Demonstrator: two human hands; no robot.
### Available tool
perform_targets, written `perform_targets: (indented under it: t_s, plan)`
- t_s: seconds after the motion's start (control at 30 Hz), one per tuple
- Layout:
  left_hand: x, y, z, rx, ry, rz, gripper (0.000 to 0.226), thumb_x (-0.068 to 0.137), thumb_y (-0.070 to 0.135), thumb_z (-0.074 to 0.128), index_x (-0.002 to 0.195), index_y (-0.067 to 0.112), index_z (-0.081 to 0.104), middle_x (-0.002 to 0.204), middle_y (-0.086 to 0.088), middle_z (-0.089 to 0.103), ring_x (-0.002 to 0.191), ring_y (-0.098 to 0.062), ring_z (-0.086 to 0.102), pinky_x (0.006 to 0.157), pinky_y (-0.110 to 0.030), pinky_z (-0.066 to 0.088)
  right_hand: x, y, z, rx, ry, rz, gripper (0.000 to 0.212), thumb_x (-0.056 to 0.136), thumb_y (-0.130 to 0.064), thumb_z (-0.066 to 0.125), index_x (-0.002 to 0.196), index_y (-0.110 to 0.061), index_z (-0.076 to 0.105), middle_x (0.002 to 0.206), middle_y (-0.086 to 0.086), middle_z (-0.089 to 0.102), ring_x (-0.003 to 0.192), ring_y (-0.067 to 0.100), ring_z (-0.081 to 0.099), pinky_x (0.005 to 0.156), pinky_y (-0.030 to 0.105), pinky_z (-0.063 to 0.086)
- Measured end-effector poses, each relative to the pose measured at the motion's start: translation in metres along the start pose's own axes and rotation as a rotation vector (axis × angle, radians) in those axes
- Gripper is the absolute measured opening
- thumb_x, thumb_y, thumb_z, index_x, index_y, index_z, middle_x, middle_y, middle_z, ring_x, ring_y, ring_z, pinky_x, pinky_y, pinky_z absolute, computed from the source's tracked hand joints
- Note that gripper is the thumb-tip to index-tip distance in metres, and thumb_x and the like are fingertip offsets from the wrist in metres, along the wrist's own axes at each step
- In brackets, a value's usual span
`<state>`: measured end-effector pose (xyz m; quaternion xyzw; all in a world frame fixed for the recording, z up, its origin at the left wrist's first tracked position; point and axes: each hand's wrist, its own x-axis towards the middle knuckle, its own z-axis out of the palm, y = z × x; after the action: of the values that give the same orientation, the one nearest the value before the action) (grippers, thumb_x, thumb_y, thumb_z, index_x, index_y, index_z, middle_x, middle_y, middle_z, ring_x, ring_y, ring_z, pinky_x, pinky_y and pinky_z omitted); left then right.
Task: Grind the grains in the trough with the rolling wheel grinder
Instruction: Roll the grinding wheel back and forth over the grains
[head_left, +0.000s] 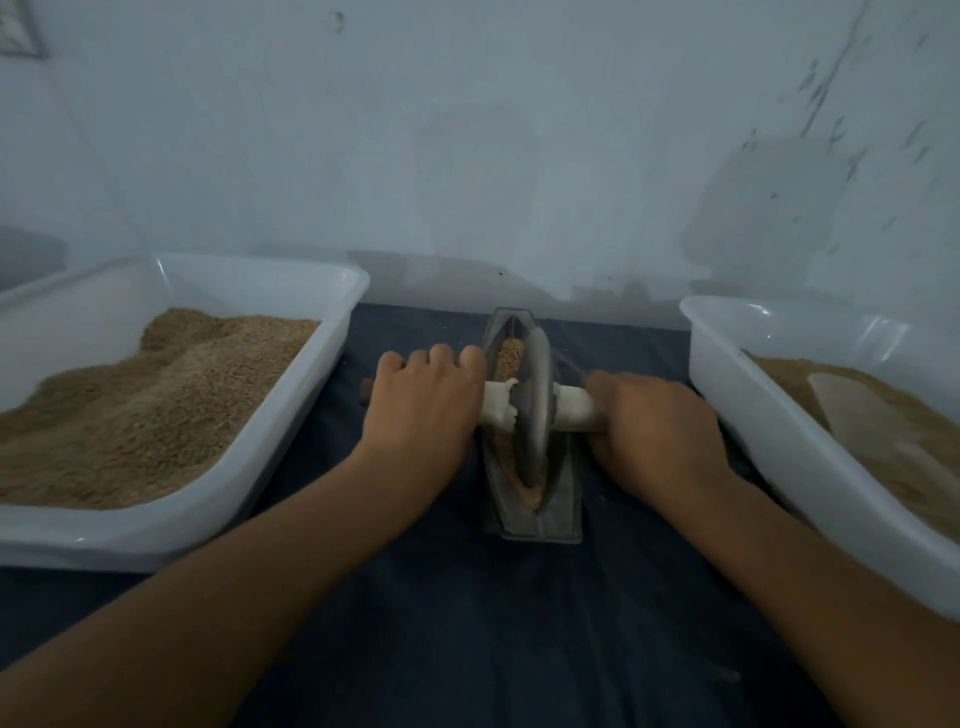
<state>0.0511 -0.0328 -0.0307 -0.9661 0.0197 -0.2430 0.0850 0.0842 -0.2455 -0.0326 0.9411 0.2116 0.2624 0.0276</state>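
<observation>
Far left: white tub (340, 291) heaped with tan grain, sitting on the dark cloth (467, 623), well apart from the trough.

Left hand (423, 402): fingers curled over the left end of the axle handle (496, 402), gripping it; the brown handle tip pokes out past the knuckles on the left.

Centre: trough (558, 499) sits on the cloth between the two tubs. Its long axis runs away from the person toward the wall, narrow far end pointing at the wall. Grains (508, 353) are visible in the far part of the channel, finer tan material at the near end. Wheel (537, 395) stands upright on edge in the channel, in line with the trough's length; the axle handle crosses at right angles, running left-right.

Right hand (654, 423): wrapped around the right end of the handle, grasping it. Fingertips are hidden under the hand, so the exact grip is probably a full wrap.

Right: second white tub (727, 364) holding tan material, with a pale scoop-like piece (852, 410) lying in it; blurred.
</observation>
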Motion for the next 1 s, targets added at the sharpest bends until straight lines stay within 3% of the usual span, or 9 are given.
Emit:
perform_targets:
  t_s: [0.13, 0.23, 0.4, 0.53, 0.63, 0.73, 0.83, 1.0]
  plan:
    - [0.003, 0.0, 0.004, -0.005, -0.009, -0.025, 0.034, 0.083, 0.018, 0.067, 0.104, 0.02, 0.041, 0.104, -0.004, 0.058, 0.095, -0.025, 0.06, 0.077, -0.037, 0.033, 0.005, 0.0, 0.002, -0.028, 0.0, -0.014, 0.018, 0.084, -0.032, 0.068, 0.092, -0.022, 0.055, 0.083, -0.001, 0.064, 0.069, 0.023, 0.06, 0.056, 0.03, 0.025]
    - [0.016, 0.001, 0.011, 0.005, -0.007, -0.04, 0.029, 0.084, 0.015, 0.066, 0.098, 0.021, 0.041, 0.099, -0.003, 0.06, 0.089, -0.024, 0.061, 0.074, -0.037, 0.028, 0.02, 0.004, 0.014, -0.029, -0.043, 0.025, 0.022, 0.086, -0.034, 0.065, 0.096, -0.022, 0.05, 0.086, -0.002, 0.063, 0.065, 0.019, 0.046, 0.048, 0.03, 0.015]
    - [0.047, -0.004, 0.031, -0.002, -0.015, -0.031, 0.021, 0.088, 0.015, 0.063, 0.1, 0.02, 0.047, 0.096, -0.001, 0.061, 0.085, -0.023, 0.063, 0.073, -0.035, 0.029, 0.051, 0.012, 0.034, -0.014, -0.107, 0.083, 0.033, 0.083, -0.035, 0.066, 0.112, -0.027, 0.054, 0.086, 0.0, 0.064, 0.066, 0.024, 0.05, 0.048, 0.027, 0.024]
    - [0.067, -0.007, 0.046, -0.022, 0.02, -0.051, 0.023, 0.089, 0.014, 0.061, 0.091, 0.021, 0.039, 0.089, 0.0, 0.058, 0.076, -0.022, 0.058, 0.071, -0.035, 0.028, 0.078, 0.017, 0.044, 0.018, -0.158, 0.078, 0.062, 0.079, -0.034, 0.068, 0.136, -0.036, 0.045, 0.105, 0.005, 0.068, 0.09, 0.03, 0.065, 0.062, 0.032, 0.038]
    - [0.08, -0.009, 0.052, -0.029, 0.042, -0.075, 0.021, 0.089, 0.013, 0.059, 0.09, 0.021, 0.04, 0.079, 0.001, 0.048, 0.067, -0.022, 0.047, 0.07, -0.036, 0.027, 0.097, 0.022, 0.047, 0.065, -0.232, 0.098, 0.075, 0.076, -0.036, 0.07, 0.143, -0.041, 0.038, 0.122, 0.004, 0.065, 0.106, 0.03, 0.063, 0.068, 0.034, 0.039]
    - [0.093, -0.01, 0.053, -0.031, 0.042, -0.069, 0.015, 0.091, 0.012, 0.057, 0.092, 0.021, 0.045, 0.084, 0.0, 0.057, 0.069, -0.022, 0.049, 0.071, -0.036, 0.026, 0.108, 0.025, 0.047, 0.101, -0.293, 0.111, 0.081, 0.073, -0.038, 0.072, 0.146, -0.041, 0.035, 0.13, 0.002, 0.062, 0.113, 0.029, 0.06, 0.071, 0.035, 0.039]
    - [0.096, -0.009, 0.051, -0.014, 0.048, -0.054, 0.014, 0.092, 0.013, 0.057, 0.092, 0.023, 0.047, 0.089, -0.001, 0.061, 0.078, -0.024, 0.06, 0.071, -0.035, 0.027, 0.109, 0.026, 0.048, 0.13, -0.318, 0.138, 0.072, 0.074, -0.039, 0.071, 0.14, -0.04, 0.042, 0.126, 0.001, 0.063, 0.111, 0.029, 0.061, 0.072, 0.036, 0.039]
    - [0.079, -0.004, 0.043, 0.023, 0.054, -0.043, 0.02, 0.087, 0.012, 0.062, 0.1, 0.02, 0.049, 0.093, -0.003, 0.061, 0.084, -0.026, 0.061, 0.073, -0.036, 0.026, 0.088, 0.021, 0.046, 0.087, -0.266, 0.169, 0.031, 0.077, -0.035, 0.066, 0.106, -0.032, 0.056, 0.09, -0.001, 0.061, 0.074, 0.024, 0.051, 0.054, 0.029, 0.029]
